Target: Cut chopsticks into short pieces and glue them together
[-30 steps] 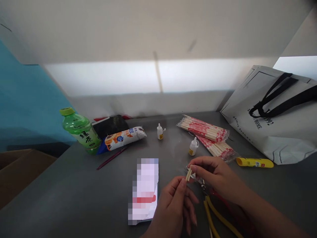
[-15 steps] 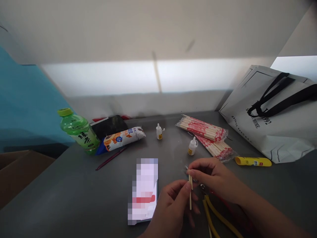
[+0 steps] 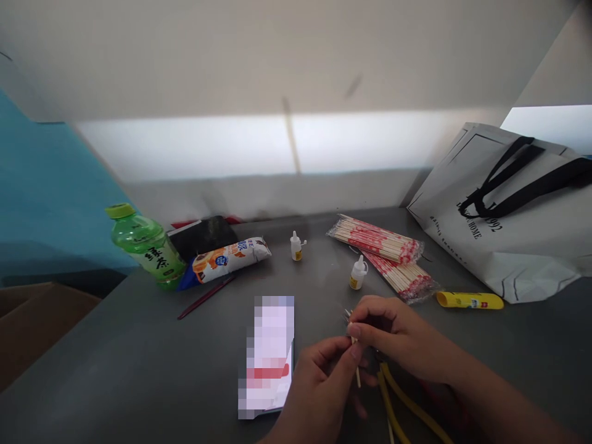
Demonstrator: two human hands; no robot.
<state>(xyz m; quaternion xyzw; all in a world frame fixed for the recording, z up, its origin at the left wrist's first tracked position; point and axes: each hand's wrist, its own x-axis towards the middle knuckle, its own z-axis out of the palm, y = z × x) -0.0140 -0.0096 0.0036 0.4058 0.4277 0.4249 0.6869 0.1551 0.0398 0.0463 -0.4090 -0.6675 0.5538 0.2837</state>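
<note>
One pale stick (image 3: 358, 377): showing between the fingertips, running near to far, its near end jutting free.
Right hand (image 3: 393, 333): pinching the far end.
Left hand (image 3: 325, 377): gripping just nearer, sitting left.

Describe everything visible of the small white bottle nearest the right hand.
The bottle is white and plastic-looking, with a pointed nozzle, a thin loop at its right side and a yellow label with dark marks low down. It stands upright on the grey table, just beyond the right hand and left of the stick packs. No hand touches it. Whether it is capped, I cannot tell.
</note>
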